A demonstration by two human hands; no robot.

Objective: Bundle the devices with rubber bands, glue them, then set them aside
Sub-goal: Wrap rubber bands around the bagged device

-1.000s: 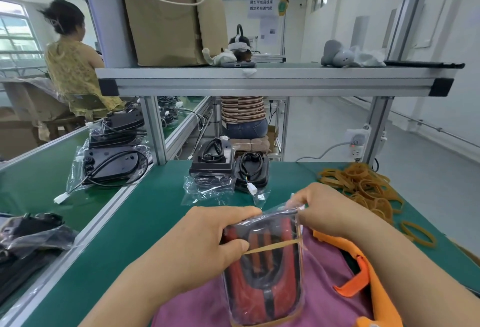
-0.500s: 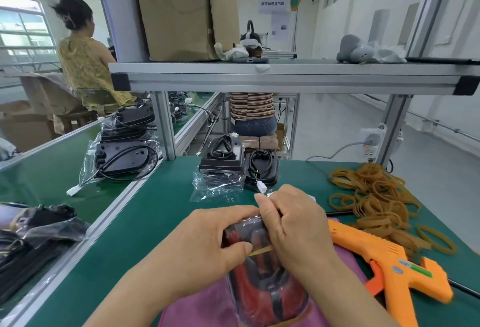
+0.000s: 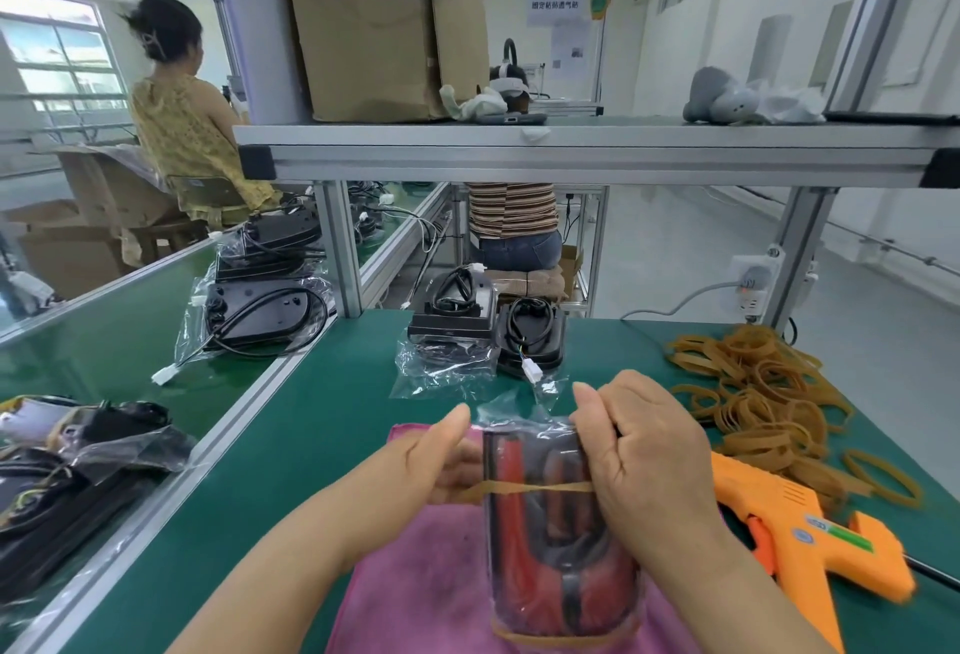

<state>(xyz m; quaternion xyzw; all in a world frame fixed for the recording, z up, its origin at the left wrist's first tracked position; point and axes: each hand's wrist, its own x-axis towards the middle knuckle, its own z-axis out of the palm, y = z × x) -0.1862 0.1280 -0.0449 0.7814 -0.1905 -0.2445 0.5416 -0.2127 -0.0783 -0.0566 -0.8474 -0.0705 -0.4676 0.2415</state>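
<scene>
Holding the bagged red-and-black device (image 3: 550, 549) upright over the pink cloth (image 3: 415, 575), with the left hand (image 3: 441, 456) and right hand (image 3: 639, 456) curled round its edges, stretching a rubber band (image 3: 524, 486) across the front. Probably handling stiff and light but slippery in that crinkly bag, so gripping the firm sides, not the loose top

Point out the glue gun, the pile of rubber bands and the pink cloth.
glue gun (image 3: 789, 508): head view, orange barrel.
pile of rubber bands (image 3: 763, 393): head view, middle of heap.
pink cloth (image 3: 415, 580): head view, bare left part.
</scene>
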